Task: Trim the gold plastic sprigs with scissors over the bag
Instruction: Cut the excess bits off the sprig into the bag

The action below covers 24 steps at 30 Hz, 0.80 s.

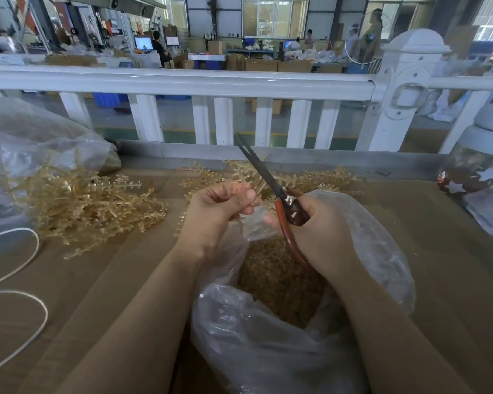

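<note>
A sprig (241,191) is being pinched by the left hand (217,206) over the bag (268,351). The scissors (268,180) are being gripped by the right hand (319,226), blades nearly closed. The sprig should be cut above the bag's mouth, so bits are being caught inside. Gold bits are being kept in the bag near the table's front edge.

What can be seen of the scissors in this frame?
The scissors have long, narrow dark blades and reddish-brown looped handles, apparently metal with a coating. The blades are slightly parted and point up and away toward the white fence. The right hand grips the handles above the open clear plastic bag. The blades cross in front of loose gold sprigs on the table.
</note>
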Motion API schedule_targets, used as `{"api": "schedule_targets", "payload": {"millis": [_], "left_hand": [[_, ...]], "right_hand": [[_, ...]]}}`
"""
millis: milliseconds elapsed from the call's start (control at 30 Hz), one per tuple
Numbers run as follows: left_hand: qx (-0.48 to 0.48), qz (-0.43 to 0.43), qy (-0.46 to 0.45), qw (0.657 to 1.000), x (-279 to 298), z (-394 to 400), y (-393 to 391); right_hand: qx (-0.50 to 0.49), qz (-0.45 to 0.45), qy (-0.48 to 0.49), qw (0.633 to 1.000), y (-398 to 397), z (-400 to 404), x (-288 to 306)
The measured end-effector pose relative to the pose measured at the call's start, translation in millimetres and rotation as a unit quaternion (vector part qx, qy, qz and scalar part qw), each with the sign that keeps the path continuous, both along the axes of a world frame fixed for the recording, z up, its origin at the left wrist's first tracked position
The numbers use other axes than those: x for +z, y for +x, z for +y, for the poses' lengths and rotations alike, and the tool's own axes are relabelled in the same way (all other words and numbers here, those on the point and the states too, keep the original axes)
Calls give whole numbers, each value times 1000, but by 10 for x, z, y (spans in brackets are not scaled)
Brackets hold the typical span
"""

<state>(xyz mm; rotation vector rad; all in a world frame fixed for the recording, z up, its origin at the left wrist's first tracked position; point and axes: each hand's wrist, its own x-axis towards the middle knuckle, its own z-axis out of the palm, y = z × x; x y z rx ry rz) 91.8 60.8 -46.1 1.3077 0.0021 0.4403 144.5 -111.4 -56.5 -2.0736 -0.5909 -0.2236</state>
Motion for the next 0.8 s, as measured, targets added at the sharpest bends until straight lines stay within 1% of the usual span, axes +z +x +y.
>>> {"api": "schedule_targets", "payload": {"millis": [133, 267, 567, 800], "left_hand": [[11, 6, -33, 999, 3, 52, 6], [-7, 4, -21, 1000, 25, 54, -12], [-33, 4, -62, 998, 42, 29, -19], [-47, 2, -62, 997, 55, 17, -30]], "right_hand": [[-22, -94, -91, 991, 11, -19, -31], [-25, -151, -118, 981, 25, -18, -66], [-48, -171, -160, 971, 73, -21, -89], [-52, -187, -160, 968, 50, -25, -55]]}}
